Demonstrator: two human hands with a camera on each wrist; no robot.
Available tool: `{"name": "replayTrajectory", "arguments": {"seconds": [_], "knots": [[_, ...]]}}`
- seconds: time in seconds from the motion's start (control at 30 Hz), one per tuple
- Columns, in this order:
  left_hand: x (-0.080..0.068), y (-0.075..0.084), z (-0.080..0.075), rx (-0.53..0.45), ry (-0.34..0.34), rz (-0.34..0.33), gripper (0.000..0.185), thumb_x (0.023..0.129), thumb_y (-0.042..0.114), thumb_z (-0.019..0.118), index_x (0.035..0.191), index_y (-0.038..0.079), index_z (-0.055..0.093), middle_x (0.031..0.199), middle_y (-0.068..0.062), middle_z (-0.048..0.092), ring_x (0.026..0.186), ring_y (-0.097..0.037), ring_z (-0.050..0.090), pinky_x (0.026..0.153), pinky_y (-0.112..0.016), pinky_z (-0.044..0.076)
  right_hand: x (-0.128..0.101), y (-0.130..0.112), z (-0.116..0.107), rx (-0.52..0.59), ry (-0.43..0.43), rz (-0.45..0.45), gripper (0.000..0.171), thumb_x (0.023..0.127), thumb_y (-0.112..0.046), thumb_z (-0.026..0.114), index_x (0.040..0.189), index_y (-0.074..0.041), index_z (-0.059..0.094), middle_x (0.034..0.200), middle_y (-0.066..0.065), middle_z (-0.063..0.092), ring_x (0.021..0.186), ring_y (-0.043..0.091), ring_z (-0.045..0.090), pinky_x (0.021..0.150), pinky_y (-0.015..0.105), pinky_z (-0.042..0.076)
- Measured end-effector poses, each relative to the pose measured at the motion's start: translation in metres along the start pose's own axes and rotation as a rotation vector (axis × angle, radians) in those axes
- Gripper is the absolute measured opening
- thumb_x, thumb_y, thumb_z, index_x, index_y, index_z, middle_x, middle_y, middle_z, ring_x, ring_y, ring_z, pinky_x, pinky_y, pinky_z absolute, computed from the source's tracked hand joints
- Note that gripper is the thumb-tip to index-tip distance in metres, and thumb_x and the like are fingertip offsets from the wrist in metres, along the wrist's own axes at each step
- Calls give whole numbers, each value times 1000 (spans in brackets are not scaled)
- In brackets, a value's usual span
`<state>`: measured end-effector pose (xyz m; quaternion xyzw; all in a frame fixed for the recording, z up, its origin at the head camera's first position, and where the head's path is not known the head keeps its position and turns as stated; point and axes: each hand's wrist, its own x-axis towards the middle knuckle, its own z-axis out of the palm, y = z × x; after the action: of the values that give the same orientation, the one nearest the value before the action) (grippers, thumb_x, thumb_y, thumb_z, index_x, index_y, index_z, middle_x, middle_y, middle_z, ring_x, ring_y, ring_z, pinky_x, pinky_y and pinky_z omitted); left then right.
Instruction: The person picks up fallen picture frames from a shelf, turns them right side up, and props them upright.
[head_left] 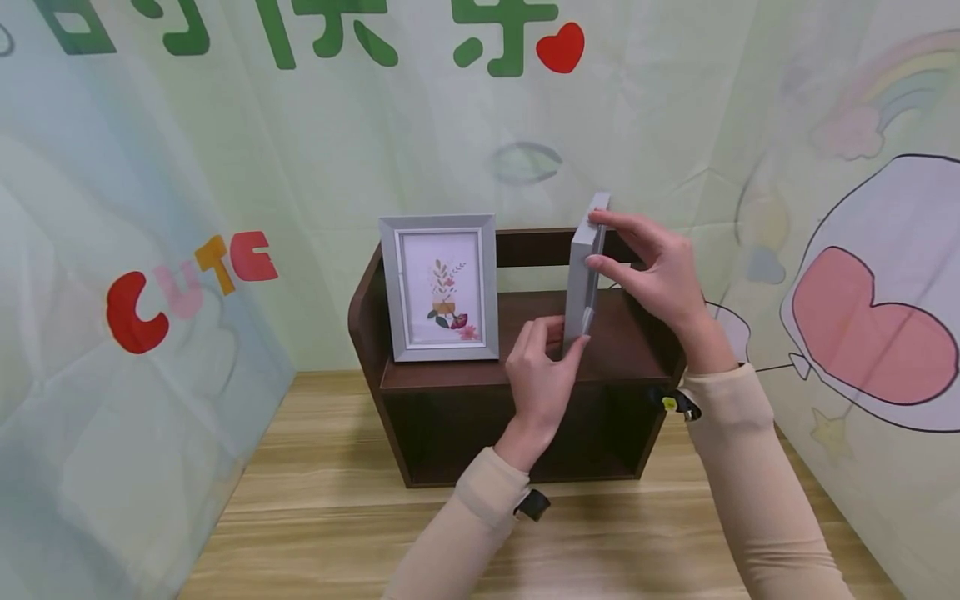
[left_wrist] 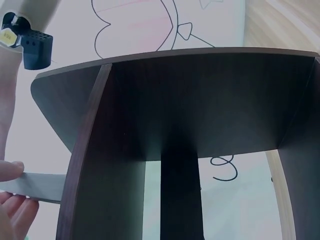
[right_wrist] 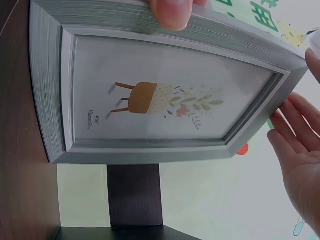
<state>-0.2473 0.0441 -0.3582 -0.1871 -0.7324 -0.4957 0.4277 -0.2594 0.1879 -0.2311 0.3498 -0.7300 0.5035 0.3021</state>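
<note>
Placing, as I judge it, of a picture frame on the brown shelf: I hold the frame edge-on at the shelf's right half, my left hand gripping its lower end, my right hand pinching its upper corner — whether it touches the shelf I cannot tell. The next move seems to call for turning its picture toward the shelf's front and settling it level. A standing frame on the shelf's left half limits the room — tabletop beneath the shelf.
</note>
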Motion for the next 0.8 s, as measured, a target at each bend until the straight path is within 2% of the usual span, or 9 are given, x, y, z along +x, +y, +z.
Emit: {"name": "replayTrajectory", "arguments": {"seconds": [0.33,0.63,0.8], "knots": [[-4,1,3,-67,-10,0,27,79,18,77,99,5,65,91,-7,64,83,-14,65,78,-18,54,3,5,-2,65,-43,-40,42,75,11,72,115,12,61,121,25,61,120,23,57,104,27,42],[-7,4,5,-119,-11,-6,28,78,12,77,101,3,64,93,-9,64,85,-14,66,78,-18,54,7,6,-4,165,-109,-11,38,77,11,69,115,14,60,121,21,63,123,23,55,105,26,40],[-7,4,8,-117,-5,-2,28,77,9,78,100,4,64,93,-8,64,86,-14,66,78,-18,55,11,6,-5,165,-140,9,39,78,12,68,116,14,60,122,25,61,123,25,55,105,27,40]]}}
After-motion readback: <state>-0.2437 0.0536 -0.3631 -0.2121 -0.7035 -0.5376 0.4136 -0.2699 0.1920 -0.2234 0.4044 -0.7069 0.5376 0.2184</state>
